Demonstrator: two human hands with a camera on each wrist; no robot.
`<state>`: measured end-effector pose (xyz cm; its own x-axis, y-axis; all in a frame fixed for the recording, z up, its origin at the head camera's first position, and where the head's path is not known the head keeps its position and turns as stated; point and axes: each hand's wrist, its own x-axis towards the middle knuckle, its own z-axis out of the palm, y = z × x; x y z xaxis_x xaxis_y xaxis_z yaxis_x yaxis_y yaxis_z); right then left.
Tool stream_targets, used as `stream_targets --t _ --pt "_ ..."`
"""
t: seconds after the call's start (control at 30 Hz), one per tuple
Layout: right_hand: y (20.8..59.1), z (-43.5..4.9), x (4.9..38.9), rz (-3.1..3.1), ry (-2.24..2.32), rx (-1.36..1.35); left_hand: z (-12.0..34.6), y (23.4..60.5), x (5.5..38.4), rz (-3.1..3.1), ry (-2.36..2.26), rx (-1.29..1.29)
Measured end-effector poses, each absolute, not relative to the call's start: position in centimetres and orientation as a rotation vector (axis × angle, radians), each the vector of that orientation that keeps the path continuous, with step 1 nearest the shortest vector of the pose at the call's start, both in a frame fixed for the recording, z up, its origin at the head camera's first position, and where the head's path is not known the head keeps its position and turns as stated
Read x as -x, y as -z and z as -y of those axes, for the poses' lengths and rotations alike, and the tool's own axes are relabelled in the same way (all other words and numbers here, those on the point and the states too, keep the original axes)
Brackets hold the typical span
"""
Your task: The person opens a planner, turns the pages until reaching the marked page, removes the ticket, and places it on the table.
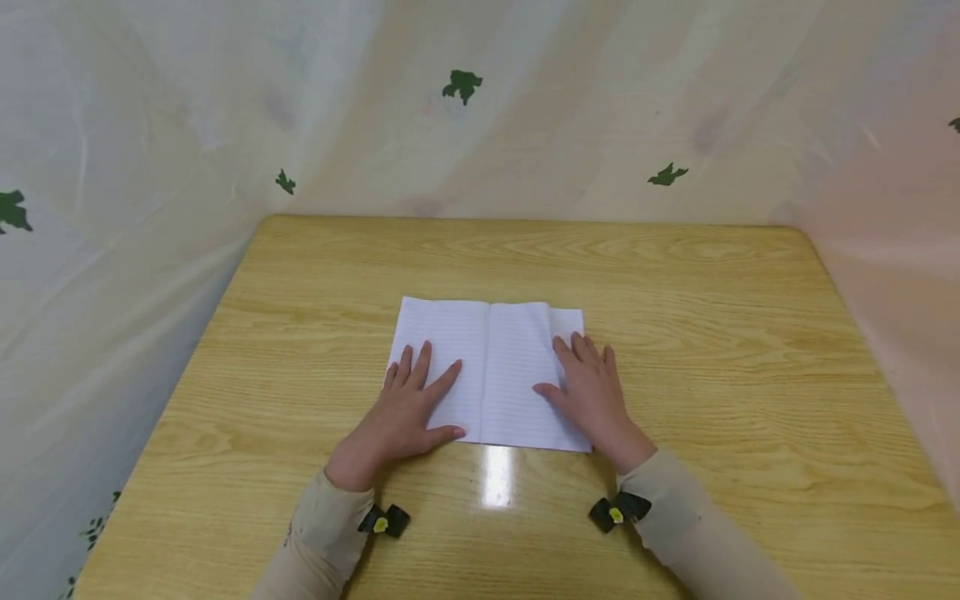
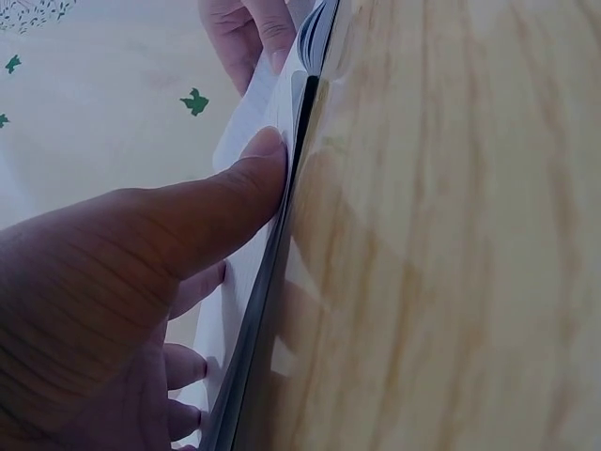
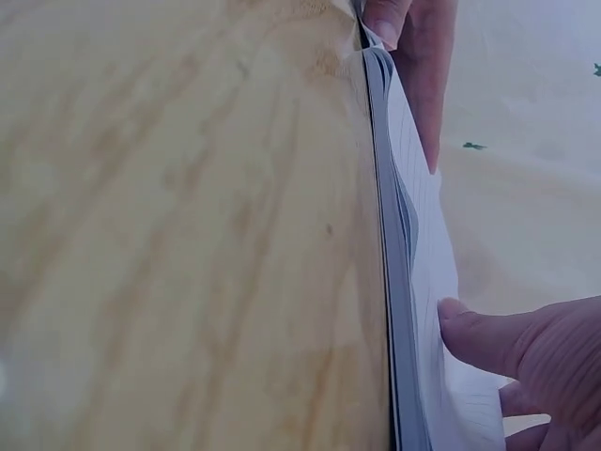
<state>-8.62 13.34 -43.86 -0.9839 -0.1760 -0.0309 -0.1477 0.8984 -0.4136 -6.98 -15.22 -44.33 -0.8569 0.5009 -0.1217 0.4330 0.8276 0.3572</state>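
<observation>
Sleeves (image 1: 693, 525), open notebook (image 1: 513, 387), woodgrain table (image 1: 720, 350), pale curtain (image 1: 555, 125)

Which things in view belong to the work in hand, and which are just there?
In the work:
- open lined notebook
- left grip, resting on its left side
- right grip, resting on its right side

Just there:
- wooden table, beneath
- pale sheet with green shapes, behind
- dark pieces near the wrists
</observation>
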Motion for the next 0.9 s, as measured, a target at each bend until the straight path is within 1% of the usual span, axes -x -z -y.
stream_targets --t 0.23,0.5,0.77,0.9 --pt "44.1 -13.1 8.5 -3.029 0.68 0.241 15.1 44.2 6.9 -2.797 -0.477 -0.72" --pt "44.3 -12.5 8.0 -3.085 0.847 0.315 15.2 44.3 6.9 -2.799 -0.473 -0.716" --pt "44.1 -11.4 7.3 -3.013 0.963 0.444 15.2 44.4 6.8 -2.821 -0.492 -0.745" --pt "44.3 -10.9 7.0 -2.978 0.95 0.582 15.3 44.4 6.8 -2.833 -0.503 -0.758"
